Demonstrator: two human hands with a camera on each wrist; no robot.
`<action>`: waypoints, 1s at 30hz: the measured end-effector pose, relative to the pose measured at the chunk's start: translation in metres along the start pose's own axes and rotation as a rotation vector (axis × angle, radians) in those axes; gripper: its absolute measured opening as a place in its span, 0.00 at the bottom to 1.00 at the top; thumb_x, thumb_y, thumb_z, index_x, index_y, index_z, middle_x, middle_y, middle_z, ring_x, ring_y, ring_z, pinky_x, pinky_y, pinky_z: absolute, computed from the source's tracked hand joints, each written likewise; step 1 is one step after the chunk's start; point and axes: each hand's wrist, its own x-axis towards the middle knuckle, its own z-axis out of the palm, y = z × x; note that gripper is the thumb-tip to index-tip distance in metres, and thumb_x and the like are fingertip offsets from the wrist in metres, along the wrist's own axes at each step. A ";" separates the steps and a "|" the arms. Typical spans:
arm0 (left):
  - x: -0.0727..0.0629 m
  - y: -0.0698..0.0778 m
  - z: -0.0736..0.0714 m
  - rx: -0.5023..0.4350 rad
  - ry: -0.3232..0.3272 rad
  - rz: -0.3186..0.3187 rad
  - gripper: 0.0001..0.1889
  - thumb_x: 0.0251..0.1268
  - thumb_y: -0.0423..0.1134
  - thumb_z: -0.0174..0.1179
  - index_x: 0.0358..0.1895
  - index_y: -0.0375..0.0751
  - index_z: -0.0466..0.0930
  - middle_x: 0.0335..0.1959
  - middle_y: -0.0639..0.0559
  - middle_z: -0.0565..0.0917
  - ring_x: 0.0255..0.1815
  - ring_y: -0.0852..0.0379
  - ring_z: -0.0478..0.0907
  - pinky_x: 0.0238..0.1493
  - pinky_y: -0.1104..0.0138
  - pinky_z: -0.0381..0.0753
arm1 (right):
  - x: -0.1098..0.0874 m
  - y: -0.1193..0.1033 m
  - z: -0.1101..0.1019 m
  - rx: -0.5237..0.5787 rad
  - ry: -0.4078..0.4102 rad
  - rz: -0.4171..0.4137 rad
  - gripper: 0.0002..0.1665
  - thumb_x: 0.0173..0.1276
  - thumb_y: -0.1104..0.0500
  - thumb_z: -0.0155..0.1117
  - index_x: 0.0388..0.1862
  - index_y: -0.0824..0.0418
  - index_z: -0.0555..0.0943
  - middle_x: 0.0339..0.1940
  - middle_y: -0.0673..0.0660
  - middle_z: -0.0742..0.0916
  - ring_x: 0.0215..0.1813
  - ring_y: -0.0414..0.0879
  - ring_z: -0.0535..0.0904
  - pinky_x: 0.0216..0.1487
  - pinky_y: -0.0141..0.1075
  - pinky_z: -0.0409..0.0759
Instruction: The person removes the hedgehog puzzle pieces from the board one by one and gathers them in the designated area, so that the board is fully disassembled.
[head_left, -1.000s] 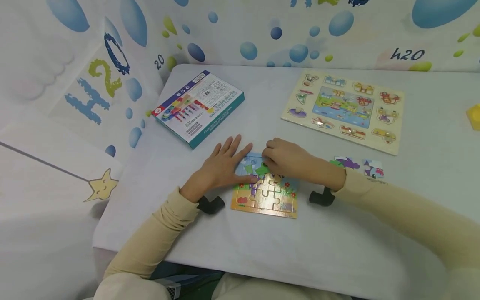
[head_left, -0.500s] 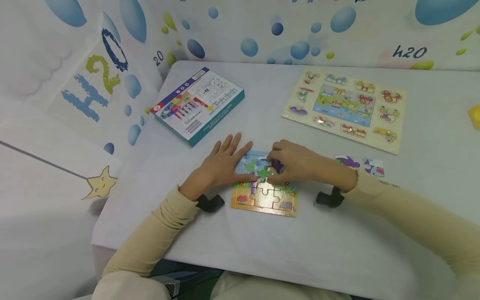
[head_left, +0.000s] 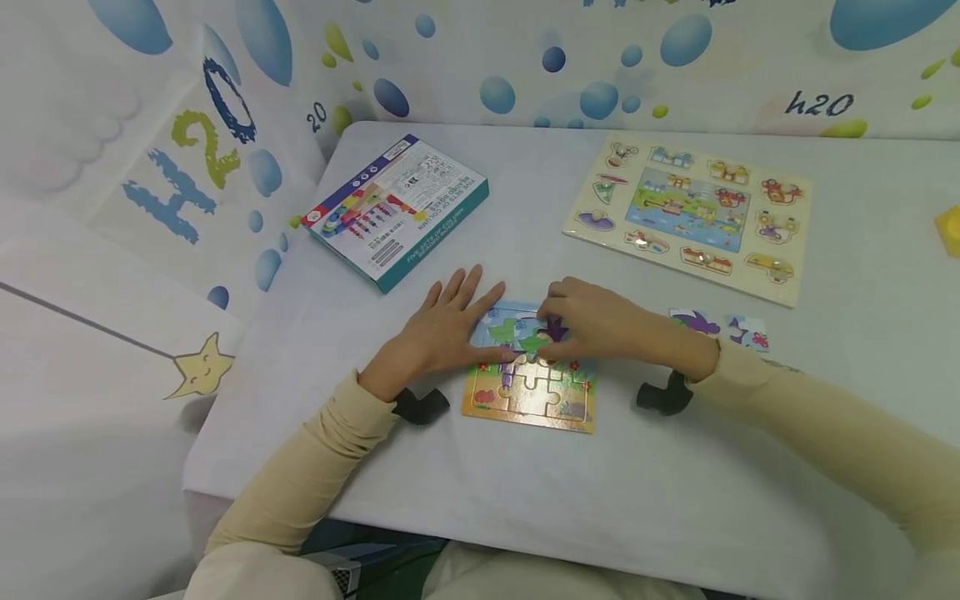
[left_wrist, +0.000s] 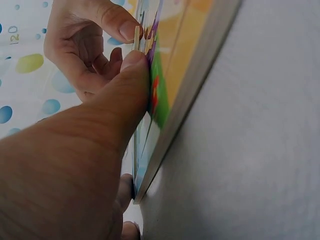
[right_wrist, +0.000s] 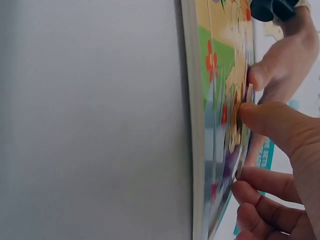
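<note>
A small jigsaw puzzle board [head_left: 487, 408] lies flat on the white table, its lower part filled with interlocking pieces. My left hand [head_left: 431, 333] is spread at its left edge, the thumb lying across the picture. Over the upper middle of the board, my right hand [head_left: 600, 321] pinches a puzzle piece [head_left: 531, 343] with green on it between thumb and fingers. From the left wrist, the piece's thin edge [left_wrist: 137, 37] stands raised off the board beside my left thumb [left_wrist: 132, 62]. The right wrist view has the right thumb [right_wrist: 255, 115] on the near side of that piece.
Two loose puzzle pieces, a purple one [head_left: 696, 322] and a blue one [head_left: 747, 333], lie right of the board. Behind stand a wooden peg puzzle [head_left: 585, 237] and a flat toy box [head_left: 431, 179]. A yellow block [head_left: 950, 231] sits at the far right.
My right hand has shifted slightly right and turned, bringing the pinched puzzle piece into sight over the board. The left hand stays in place.
</note>
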 end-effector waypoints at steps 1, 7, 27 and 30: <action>0.000 0.000 0.000 -0.002 0.000 0.002 0.53 0.57 0.74 0.54 0.80 0.56 0.40 0.81 0.45 0.32 0.80 0.44 0.27 0.78 0.47 0.32 | -0.001 0.002 0.000 -0.001 0.005 0.001 0.29 0.57 0.43 0.72 0.49 0.62 0.84 0.44 0.55 0.82 0.45 0.47 0.74 0.47 0.41 0.78; 0.000 0.002 0.002 -0.001 -0.007 0.003 0.52 0.57 0.74 0.53 0.79 0.57 0.40 0.81 0.44 0.32 0.80 0.43 0.27 0.77 0.46 0.32 | -0.014 0.016 -0.001 0.025 0.046 0.015 0.26 0.57 0.45 0.73 0.48 0.62 0.84 0.43 0.54 0.82 0.48 0.48 0.76 0.51 0.43 0.78; -0.002 0.002 -0.002 -0.046 -0.043 0.014 0.46 0.60 0.72 0.53 0.78 0.66 0.43 0.80 0.42 0.27 0.79 0.40 0.22 0.75 0.43 0.25 | -0.058 0.056 -0.023 -0.021 0.129 0.163 0.25 0.55 0.49 0.76 0.46 0.64 0.85 0.40 0.55 0.83 0.47 0.51 0.77 0.49 0.45 0.78; -0.001 0.003 -0.002 -0.044 -0.042 0.020 0.46 0.61 0.72 0.52 0.78 0.66 0.43 0.80 0.42 0.27 0.79 0.40 0.22 0.75 0.43 0.25 | -0.065 0.060 -0.021 -0.035 0.128 0.163 0.26 0.55 0.49 0.76 0.47 0.64 0.85 0.40 0.55 0.83 0.46 0.51 0.77 0.48 0.45 0.78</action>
